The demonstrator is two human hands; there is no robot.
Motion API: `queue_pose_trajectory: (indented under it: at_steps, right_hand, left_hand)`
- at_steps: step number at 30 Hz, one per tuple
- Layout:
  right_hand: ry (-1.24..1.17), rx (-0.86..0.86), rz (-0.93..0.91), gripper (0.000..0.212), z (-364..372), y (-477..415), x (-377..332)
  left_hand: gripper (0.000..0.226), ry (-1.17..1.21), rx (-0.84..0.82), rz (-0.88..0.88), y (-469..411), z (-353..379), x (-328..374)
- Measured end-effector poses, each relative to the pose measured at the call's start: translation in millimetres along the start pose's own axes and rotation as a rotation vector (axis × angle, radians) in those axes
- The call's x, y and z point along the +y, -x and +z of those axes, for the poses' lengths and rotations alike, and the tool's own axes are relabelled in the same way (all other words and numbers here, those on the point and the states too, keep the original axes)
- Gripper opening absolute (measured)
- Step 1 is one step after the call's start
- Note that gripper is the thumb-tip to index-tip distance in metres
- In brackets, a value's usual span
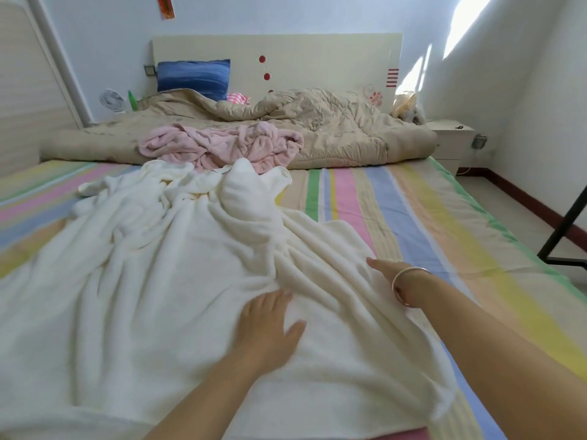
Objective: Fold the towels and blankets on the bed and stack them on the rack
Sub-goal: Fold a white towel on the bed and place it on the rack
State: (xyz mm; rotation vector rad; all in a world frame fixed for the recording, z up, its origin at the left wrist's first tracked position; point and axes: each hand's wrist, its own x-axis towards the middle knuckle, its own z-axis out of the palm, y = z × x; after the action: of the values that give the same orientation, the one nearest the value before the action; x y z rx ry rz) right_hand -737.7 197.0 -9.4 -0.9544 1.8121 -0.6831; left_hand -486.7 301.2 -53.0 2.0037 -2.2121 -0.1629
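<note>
The white blanket lies spread but heavily rumpled over the near half of the bed, with its far end bunched into a peak. None of it is folded yet.

The left hand rests flat on the blanket near its middle, fingers straight and slightly spread. Its grip is fully open and holds nothing, so it seems to be pressing or smoothing the cloth. The right hand, with a silver bracelet at the wrist, reaches to the blanket's right edge. Its fingers are partly sunk in the folds, so whether its grip has closed on the fabric cannot be told.

Just beyond the blanket and touching its far end, a pink towel sits in a crumpled heap. Behind that, a beige quilt is piled loosely across the head of the bed, below the headboard and a blue pillow.

A black metal frame stands on the floor at the right edge of view. It may be the rack, though too little of it shows to be sure, and nothing is seen stacked on it.

The task looks barely begun. The first piece is only being flattened, and all the folding and stacking is left to do.
</note>
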Motion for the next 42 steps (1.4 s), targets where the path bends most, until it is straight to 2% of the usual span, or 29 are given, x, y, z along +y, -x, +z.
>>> queue_pose_trajectory:
  at_steps: [2, 4, 8, 10, 13, 17, 20, 22, 26, 29, 30, 32, 34, 35, 38, 40, 42]
  right_hand:
    - [0.054, -0.039, 0.022, 0.084, 9.5, -13.2, -12.9]
    - [0.107, -0.050, 0.014, 0.086, 19.9, -17.2, -23.2]
    - [0.269, 0.068, -0.122, 0.059, 36.1, -18.3, -18.4]
    - [0.253, 0.129, -0.212, 0.042, 29.8, -4.7, -8.5]
    - [0.298, 0.324, -0.305, 0.033, -6.1, 10.6, 14.5]
    - [0.244, 0.567, -0.172, 0.035, -95.9, 47.1, 70.2]
    - [0.192, 0.708, 0.007, 0.039, -156.6, 89.0, 115.1]
    - [0.112, 0.734, 0.117, 0.043, -176.2, 107.9, 140.6]
    - [-0.165, 0.572, 0.218, 0.056, -179.0, 142.5, 173.2]
    - [-0.406, 0.435, 0.183, 0.070, -182.9, 134.4, 188.4]
    - [-0.493, 0.406, 0.156, 0.069, -179.3, 139.1, 183.6]
    - [-0.615, 0.372, 0.079, 0.048, -170.3, 158.9, 172.4]
    - [-0.633, 0.312, 0.018, 0.017, -160.0, 180.4, 159.6]
    - [-0.672, 0.266, -0.016, 0.009, -158.3, 182.5, 158.3]
    - [-0.777, 0.148, -0.047, 0.011, -152.8, 185.6, 155.0]
    - [-0.825, 0.089, -0.033, 0.022, -149.8, 184.8, 153.3]
    - [-0.824, 0.068, -0.013, 0.037, -147.8, 183.9, 153.6]
  left_hand:
    - [0.096, -0.067, -0.076, 0.053, 5.0, 20.5, -2.1]
    - [0.094, -0.070, -0.112, 0.046, 1.0, 28.2, -5.0]
    - [0.072, -0.112, -0.156, 0.034, -7.9, 20.3, -7.1]
    - [0.070, -0.121, -0.151, 0.031, -8.0, 15.8, -4.7]
    - [0.068, -0.088, -0.159, 0.004, -10.5, 5.4, -0.5]
    - [0.054, 0.027, -0.084, 0.028, 4.8, -9.1, 25.1]
    - [0.038, 0.180, 0.040, 0.155, 38.5, -10.6, 63.3]
    - [0.027, 0.274, 0.132, 0.258, 58.5, -9.3, 85.9]
    - [0.014, 0.303, 0.311, 0.522, 92.4, -10.2, 116.4]
    - [0.013, 0.290, 0.373, 0.624, 109.6, -16.3, 117.5]
    - [0.017, 0.266, 0.380, 0.646, 112.1, -16.9, 114.1]
    - [0.025, 0.195, 0.357, 0.674, 120.1, -16.5, 104.2]
    - [0.026, 0.110, 0.304, 0.669, 126.2, -12.7, 88.4]
    - [0.026, 0.071, 0.276, 0.649, 127.0, -11.9, 78.9]
    - [0.023, 0.002, 0.225, 0.626, 128.0, -14.9, 50.2]
    - [0.021, -0.097, 0.226, 0.675, 128.6, -16.8, 35.1]
    - [0.041, -0.198, 0.231, 0.711, 130.0, -17.7, 24.3]
